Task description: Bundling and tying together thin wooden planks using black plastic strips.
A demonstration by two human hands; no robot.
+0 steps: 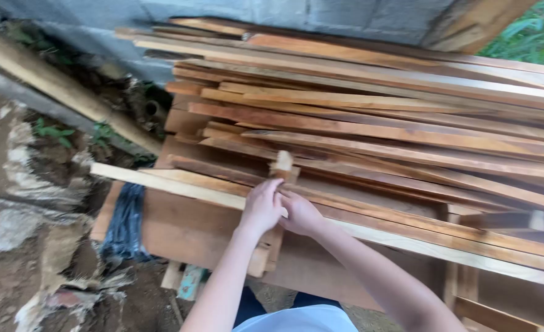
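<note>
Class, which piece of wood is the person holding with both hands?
The short strip pointing away from the person, gripped by left hand and right hand; the other strips lie crosswise.

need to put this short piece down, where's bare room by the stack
Bare patches: the flat brown board left of the left hand, and the dirt ground beyond the dark cloth. Crowded: the plank stack above both hands, right hand included.

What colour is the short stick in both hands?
Pale tan short stick, seen in the head view.

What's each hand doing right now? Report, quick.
Left hand: closed on the short wooden piece.
Right hand: closed on the same piece.
</note>
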